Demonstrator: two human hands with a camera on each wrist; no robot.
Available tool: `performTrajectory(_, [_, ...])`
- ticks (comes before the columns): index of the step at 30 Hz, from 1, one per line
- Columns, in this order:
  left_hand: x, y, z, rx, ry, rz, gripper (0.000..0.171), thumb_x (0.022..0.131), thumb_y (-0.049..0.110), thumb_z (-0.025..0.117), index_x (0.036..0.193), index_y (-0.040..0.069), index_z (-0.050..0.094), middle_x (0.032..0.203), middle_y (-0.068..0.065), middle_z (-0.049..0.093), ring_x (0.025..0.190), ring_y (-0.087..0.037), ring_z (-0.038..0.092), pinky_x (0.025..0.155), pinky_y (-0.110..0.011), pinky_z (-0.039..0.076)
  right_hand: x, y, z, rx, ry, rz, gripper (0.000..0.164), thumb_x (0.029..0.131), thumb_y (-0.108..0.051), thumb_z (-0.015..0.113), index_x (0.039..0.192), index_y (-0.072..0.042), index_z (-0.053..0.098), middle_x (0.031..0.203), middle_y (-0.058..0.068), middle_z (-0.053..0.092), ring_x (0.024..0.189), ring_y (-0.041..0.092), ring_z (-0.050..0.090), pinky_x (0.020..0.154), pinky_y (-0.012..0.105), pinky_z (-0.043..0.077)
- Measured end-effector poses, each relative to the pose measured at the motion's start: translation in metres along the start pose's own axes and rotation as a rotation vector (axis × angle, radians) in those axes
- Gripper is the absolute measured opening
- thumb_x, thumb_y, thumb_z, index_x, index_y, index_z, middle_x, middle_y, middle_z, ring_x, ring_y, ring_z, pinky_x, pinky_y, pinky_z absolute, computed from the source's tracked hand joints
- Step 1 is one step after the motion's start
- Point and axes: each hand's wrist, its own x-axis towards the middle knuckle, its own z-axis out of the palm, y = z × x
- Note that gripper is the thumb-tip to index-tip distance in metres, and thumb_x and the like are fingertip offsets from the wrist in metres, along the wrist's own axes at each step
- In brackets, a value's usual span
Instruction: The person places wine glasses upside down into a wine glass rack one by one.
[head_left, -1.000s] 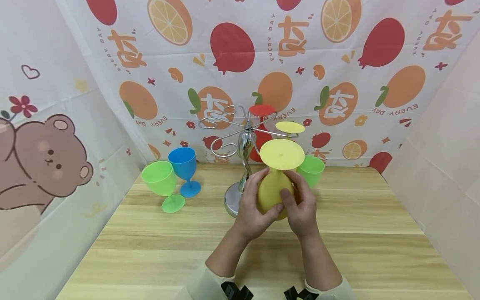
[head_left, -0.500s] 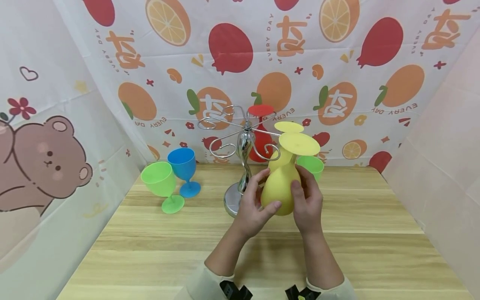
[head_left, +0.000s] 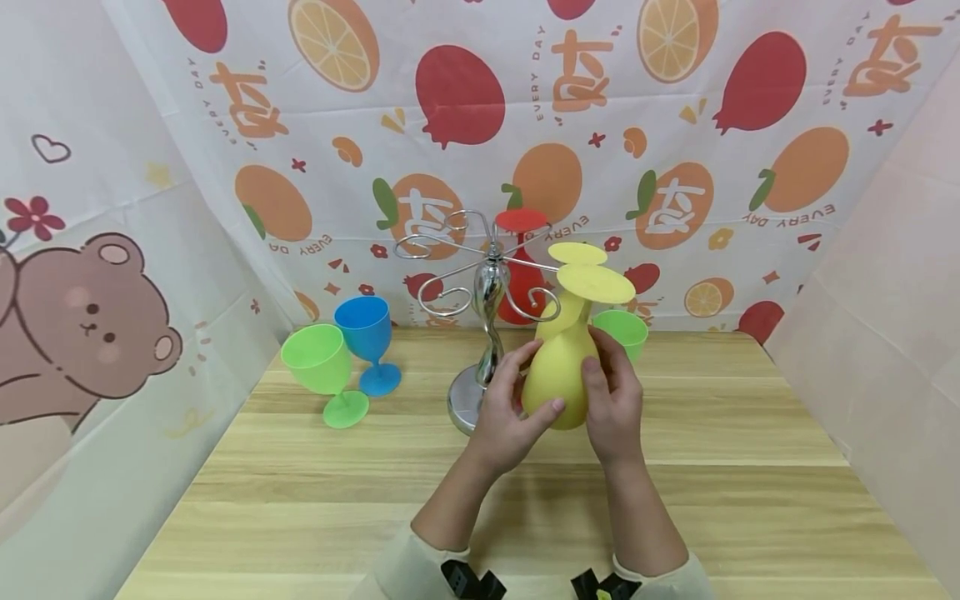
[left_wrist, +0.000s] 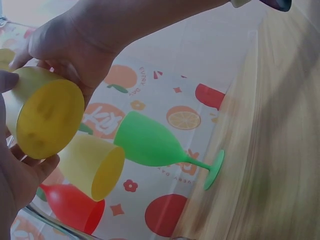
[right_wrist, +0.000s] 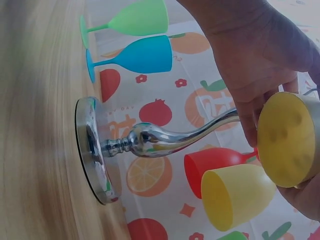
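Note:
Upside down between my two hands is a yellow goblet (head_left: 558,379), its round foot uppermost. My left hand (head_left: 504,421) grips the bowl's left side and my right hand (head_left: 617,408) grips its right side. The open mouth of this goblet shows in both wrist views. Just left of its stem is the curled front-right hook of a chrome goblet rack (head_left: 491,287). Behind it hangs a second yellow goblet (left_wrist: 90,165), partly hidden in the head view. A red goblet (head_left: 522,275) hangs upside down at the rack's back.
A light green goblet (head_left: 317,360) and a blue goblet (head_left: 366,325) stand on the wooden table (head_left: 337,500) left of the rack. Another green goblet (left_wrist: 150,142) stands behind my right hand. Printed cloth walls (head_left: 465,179) enclose the back and sides.
Both hands have shifted the held goblet slightly right, and its foot has tilted rightward. The rack's front-right hook now shows fully. Little differs over the last half second.

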Motion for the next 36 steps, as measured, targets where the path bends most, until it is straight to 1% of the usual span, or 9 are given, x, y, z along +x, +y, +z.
performTrajectory(8, [0.002, -0.001, -0.001, -0.014, -0.003, -0.027, 0.068, 0.087, 0.020, 0.069, 0.148, 0.015, 0.039, 0.143, -0.004, 0.044, 0.115, -0.022, 0.053, 0.091, -0.032, 0.055, -0.001, -0.002, -0.003, -0.022, 0.000, 0.036, 0.041, 0.102, -0.015, 0.045, 0.142, -0.011, 0.050, 0.135, 0.004, 0.055, 0.117, 0.023, 0.055, 0.094, 0.020, 0.051])
performTrajectory(15, [0.002, -0.003, -0.001, -0.086, -0.027, -0.039, 0.068, 0.091, 0.019, 0.063, 0.151, 0.009, 0.032, 0.142, -0.010, 0.045, 0.111, -0.027, 0.055, 0.085, -0.034, 0.057, 0.000, 0.000, -0.003, -0.004, -0.028, 0.036, 0.045, 0.098, -0.009, 0.047, 0.143, -0.010, 0.049, 0.136, 0.006, 0.054, 0.114, 0.024, 0.054, 0.093, 0.021, 0.051])
performTrajectory(17, [0.002, -0.004, -0.001, -0.093, -0.027, -0.052, 0.066, 0.092, 0.017, 0.061, 0.151, 0.010, 0.031, 0.143, -0.009, 0.044, 0.112, -0.027, 0.054, 0.086, -0.034, 0.057, 0.001, 0.002, -0.003, -0.012, -0.037, 0.043, 0.046, 0.099, -0.010, 0.048, 0.144, -0.011, 0.047, 0.137, 0.007, 0.053, 0.115, 0.024, 0.054, 0.093, 0.021, 0.051])
performTrajectory(21, [0.002, -0.004, 0.000, -0.055, -0.019, -0.066, 0.064, 0.095, 0.018, 0.058, 0.152, 0.014, 0.030, 0.144, -0.005, 0.043, 0.116, -0.025, 0.052, 0.090, -0.034, 0.055, 0.003, 0.003, -0.002, -0.042, -0.066, 0.049, 0.046, 0.101, -0.013, 0.050, 0.147, -0.012, 0.044, 0.142, 0.007, 0.050, 0.118, 0.022, 0.054, 0.095, 0.021, 0.051])
performTrajectory(24, [0.002, -0.005, 0.000, -0.024, -0.011, -0.064, 0.062, 0.097, 0.019, 0.057, 0.152, 0.016, 0.028, 0.146, -0.002, 0.043, 0.121, -0.022, 0.050, 0.096, -0.036, 0.052, 0.003, 0.004, -0.001, -0.049, -0.084, 0.055, 0.047, 0.101, -0.015, 0.050, 0.148, -0.012, 0.042, 0.145, 0.006, 0.048, 0.121, 0.022, 0.053, 0.095, 0.022, 0.052])
performTrajectory(28, [0.002, -0.007, 0.000, -0.006, -0.006, -0.055, 0.059, 0.100, 0.020, 0.053, 0.153, 0.019, 0.027, 0.149, 0.000, 0.040, 0.124, -0.021, 0.048, 0.102, -0.039, 0.048, 0.004, 0.006, 0.001, -0.047, -0.091, 0.056, 0.049, 0.101, -0.013, 0.052, 0.148, -0.011, 0.041, 0.147, 0.006, 0.046, 0.125, 0.022, 0.051, 0.095, 0.022, 0.052])
performTrajectory(31, [0.002, -0.009, 0.000, 0.000, -0.002, -0.035, 0.056, 0.101, 0.018, 0.050, 0.153, 0.019, 0.028, 0.150, -0.001, 0.039, 0.124, -0.021, 0.049, 0.101, -0.040, 0.049, 0.004, 0.008, 0.001, -0.054, -0.083, 0.060, 0.050, 0.100, -0.012, 0.054, 0.148, -0.011, 0.041, 0.148, 0.005, 0.046, 0.126, 0.022, 0.050, 0.094, 0.022, 0.052])
performTrajectory(33, [0.003, -0.010, 0.001, 0.010, 0.005, -0.012, 0.055, 0.102, 0.016, 0.049, 0.152, 0.017, 0.029, 0.150, -0.001, 0.039, 0.126, -0.021, 0.048, 0.102, -0.041, 0.048, 0.004, 0.009, 0.001, -0.062, -0.076, 0.062, 0.051, 0.099, -0.012, 0.056, 0.148, -0.012, 0.042, 0.147, 0.005, 0.047, 0.125, 0.022, 0.051, 0.093, 0.021, 0.052])
performTrajectory(36, [0.004, -0.010, 0.001, 0.058, 0.032, 0.036, 0.053, 0.101, 0.011, 0.049, 0.151, 0.017, 0.033, 0.151, -0.002, 0.038, 0.132, -0.020, 0.044, 0.107, -0.044, 0.044, 0.004, 0.010, 0.001, -0.078, -0.072, 0.055, 0.051, 0.099, -0.012, 0.058, 0.148, -0.013, 0.042, 0.146, 0.004, 0.048, 0.125, 0.021, 0.052, 0.093, 0.022, 0.053])
